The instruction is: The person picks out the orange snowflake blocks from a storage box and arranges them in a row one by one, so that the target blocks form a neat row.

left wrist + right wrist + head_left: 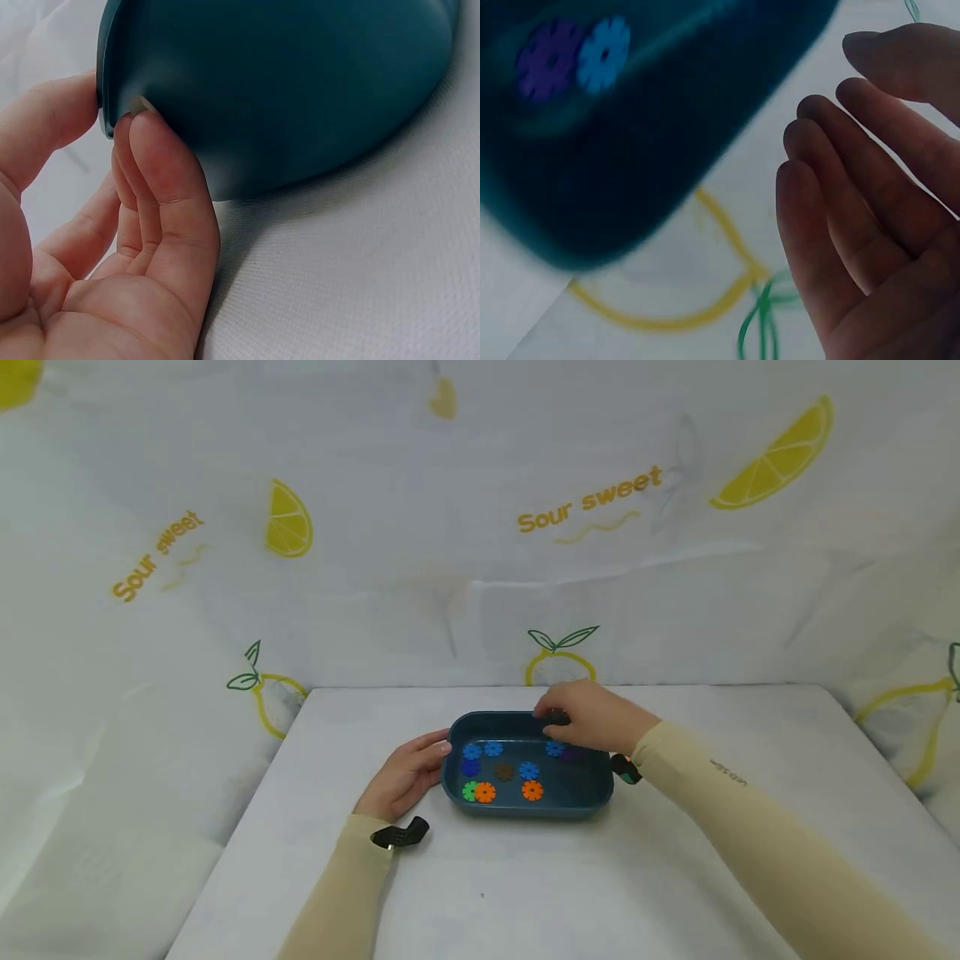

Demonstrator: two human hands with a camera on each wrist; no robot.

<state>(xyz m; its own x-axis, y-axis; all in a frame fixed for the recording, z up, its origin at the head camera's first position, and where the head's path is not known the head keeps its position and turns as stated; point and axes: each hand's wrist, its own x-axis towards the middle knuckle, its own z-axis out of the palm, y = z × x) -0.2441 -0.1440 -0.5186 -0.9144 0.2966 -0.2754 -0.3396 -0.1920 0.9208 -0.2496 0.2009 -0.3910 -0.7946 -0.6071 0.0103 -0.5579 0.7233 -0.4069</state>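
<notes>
A dark teal plastic tray (525, 812) sits on the white table, holding several flat notched snowflake discs: an orange disc (532, 790), a green disc (469, 791), a brown disc (504, 772), a light blue disc (528, 770) and others. My left hand (408, 772) grips the tray's left end, thumb at the rim and fingers (169, 161) underneath it. Over the tray's back right corner hovers my right hand (592, 714). In the right wrist view its fingers (802, 202) bend loosely with nothing between them, apart from a purple disc (550, 60) and a blue disc (604, 54).
White cloth with lemon prints (558, 668) hangs behind the table (525, 885) and at its sides. A dark strap (401, 833) sits at the left wrist, another strap (626, 769) at the right. Both arms wear beige sleeves (720, 793).
</notes>
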